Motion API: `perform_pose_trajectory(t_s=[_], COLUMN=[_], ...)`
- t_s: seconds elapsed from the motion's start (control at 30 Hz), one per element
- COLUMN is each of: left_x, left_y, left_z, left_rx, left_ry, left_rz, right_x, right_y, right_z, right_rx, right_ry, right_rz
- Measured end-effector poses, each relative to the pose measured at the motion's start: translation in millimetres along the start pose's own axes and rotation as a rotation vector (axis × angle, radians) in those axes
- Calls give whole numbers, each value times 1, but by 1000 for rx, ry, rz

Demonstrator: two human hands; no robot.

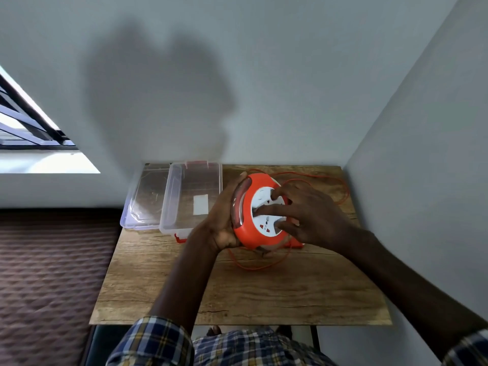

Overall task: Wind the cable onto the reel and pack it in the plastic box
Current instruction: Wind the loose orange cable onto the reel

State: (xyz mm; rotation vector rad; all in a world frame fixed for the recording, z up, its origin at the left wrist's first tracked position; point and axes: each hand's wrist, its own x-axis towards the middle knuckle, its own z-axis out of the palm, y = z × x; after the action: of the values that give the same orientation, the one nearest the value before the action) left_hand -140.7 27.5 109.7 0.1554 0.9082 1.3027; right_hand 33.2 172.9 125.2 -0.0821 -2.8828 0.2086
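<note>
I keep my left hand [224, 220] curled round the rim of the reel [257, 212], steadying it tilted on the table [237, 294], while my right hand [309, 215] presses spread fingers on its white face to turn it evenly. Loose cable [340, 186] trails beyond my right hand; the plastic box [190, 196] sits open just left of my left hand

Orange reel [244, 215] tilted, loose cable [340, 186] trailing; clear box [173, 204] open beside it

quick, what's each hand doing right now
Left hand: grips the side of the orange reel, fingers curled round its rim.
Right hand: fingers spread on the reel's white face; a grip cannot be told.
</note>
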Motion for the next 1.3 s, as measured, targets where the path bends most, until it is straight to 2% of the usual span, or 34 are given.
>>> perform_pose_trajectory(t_s=[0.07, 0.13, 0.3, 0.37, 0.4, 0.47, 0.5, 0.57, 0.63, 0.7, 0.8, 0.97, 1.0, 1.07, 1.2, 1.23, 1.3], left_x=[-1, -2, 1, 2, 2, 2, 2, 2, 3, 1, 2, 3, 4, 5, 3, 1, -1], left_y=[-2, -3, -5, -7, -7, -7, -6, -5, -6, -5, -5, -7, -8, -8, -8, -7, -8], left_z=[2, 4, 6, 4, 3, 1, 1, -1, -5, -7, -13, -12, -12, -9, 5, 7, 5], left_rx=[-3, 8, 26, 30, 28, 13, 11, 5, -19, -35, -58, -45, -41, -38, 3, 16, 12], left_ry=[18, 33, 78, 86, 88, 80, 75, 63, 66, 48, 30, 63, 70, 80, 81, 92, 107], left_rz=[1, 1, 20, 19, 14, 11, 12, 14, 16, 0, -3, -11, -15, -12, -15, -15, -6], right_x=[-4, -9, 0, 8, 9, 7, 4, 1, -3, -4, -1, 0, -1, -2, 8, 11, 11], right_y=[-3, -12, -60, -67, -68, -68, -67, -58, -42, -26, -16, -24, -25, -33, -62, -66, -69], right_z=[3, 5, 28, 30, 26, 18, 15, 8, 3, -3, -7, -3, -2, 5, 32, 33, 25], right_rx=[-22, 62, 588, 855, 873, 609, 440, 293, 271, 210, 43, -41, -45, 42, 720, 805, 683], right_ry=[31, 107, 367, 417, 403, 323, 314, 304, 154, 8, -76, -8, 22, 111, 382, 386, 310], right_rz=[25, 138, 869, 1084, 1102, 974, 863, 589, 336, 199, 165, 138, 157, 340, 1015, 1103, 1066])
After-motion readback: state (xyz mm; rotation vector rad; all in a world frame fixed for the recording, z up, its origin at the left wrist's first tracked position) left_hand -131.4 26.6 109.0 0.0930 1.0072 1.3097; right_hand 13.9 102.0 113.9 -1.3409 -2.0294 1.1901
